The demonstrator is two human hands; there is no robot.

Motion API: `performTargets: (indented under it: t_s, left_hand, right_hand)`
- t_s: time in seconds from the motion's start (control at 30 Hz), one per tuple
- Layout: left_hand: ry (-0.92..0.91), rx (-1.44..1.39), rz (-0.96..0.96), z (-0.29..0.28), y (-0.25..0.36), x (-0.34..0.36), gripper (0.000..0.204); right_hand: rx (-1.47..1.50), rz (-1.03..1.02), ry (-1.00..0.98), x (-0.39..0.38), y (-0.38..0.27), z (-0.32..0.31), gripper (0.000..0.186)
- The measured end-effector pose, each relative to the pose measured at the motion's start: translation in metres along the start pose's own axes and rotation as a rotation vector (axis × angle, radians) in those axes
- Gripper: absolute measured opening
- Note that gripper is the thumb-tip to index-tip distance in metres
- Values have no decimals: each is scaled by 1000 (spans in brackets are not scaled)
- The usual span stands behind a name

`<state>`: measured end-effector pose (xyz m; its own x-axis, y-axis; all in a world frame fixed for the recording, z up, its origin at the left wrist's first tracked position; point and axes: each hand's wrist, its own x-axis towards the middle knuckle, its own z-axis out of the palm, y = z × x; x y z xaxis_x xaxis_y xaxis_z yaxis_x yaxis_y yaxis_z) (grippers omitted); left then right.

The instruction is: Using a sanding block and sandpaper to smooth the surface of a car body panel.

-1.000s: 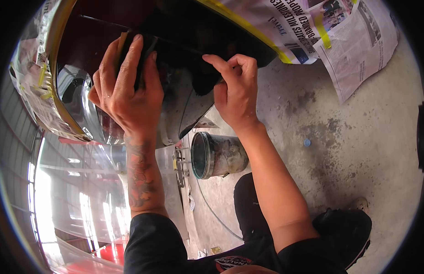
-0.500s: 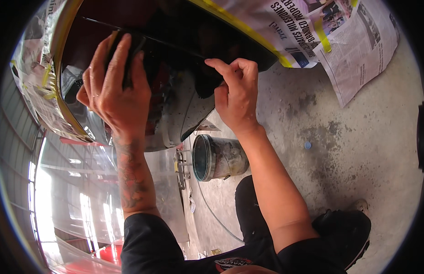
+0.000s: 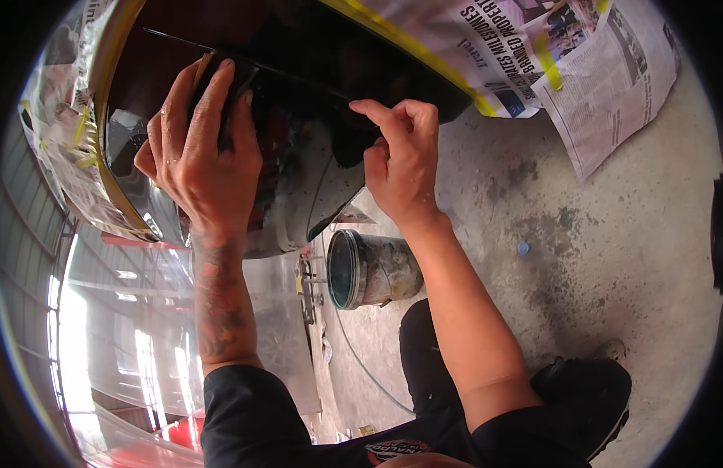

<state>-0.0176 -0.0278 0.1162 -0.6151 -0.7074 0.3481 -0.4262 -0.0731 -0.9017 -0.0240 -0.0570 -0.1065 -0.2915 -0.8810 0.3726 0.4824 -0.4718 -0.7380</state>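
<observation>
A glossy black car body panel [image 3: 307,47], wet with drops in places, fills the upper middle. My left hand [image 3: 201,152] is closed around a dark sanding pad [image 3: 199,78] with a tan edge and presses it flat to the panel; the palm hides most of the pad. Further right, my right hand [image 3: 404,160] touches the panel with the tip of its stretched index finger. Its other fingers are bent, and nothing shows in them. Water drops dot both hands.
Newspaper [image 3: 611,93] and yellow masking tape [image 3: 412,54] border the panel, and more masking covers its left edge. A dirty bucket [image 3: 388,269] lies below the panel beside a thin hose [image 3: 353,355]. A blue cap [image 3: 523,248] rests on the stained concrete floor [image 3: 486,203].
My left hand has slid slightly to the right along the panel with the sanding pad. My right hand has stayed almost in place.
</observation>
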Motion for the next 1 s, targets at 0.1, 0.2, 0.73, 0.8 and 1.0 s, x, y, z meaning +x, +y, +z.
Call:
performTargets:
  t_s: [0.1,0.2,0.73,0.8,1.0]
  left_hand:
    - [-51,-2,-67,-5,1,9,36]
    - [-8,11,-105,-2,6,4,37]
    - [84,-37,-42,4,2,2,36]
    - [36,-32,-83,5,12,-5,36]
    - [37,-33,-60,3,-1,-2,36]
  right_hand:
    - [-5,-7,12,1,0,0,68]
    - [1,-2,8,0,-2,1,68]
    - [-11,-2,-16,3,0,-1,68]
    - [-22,-2,-20,1,1,-5,68]
    - [-7,-5,-8,3,1,0,68]
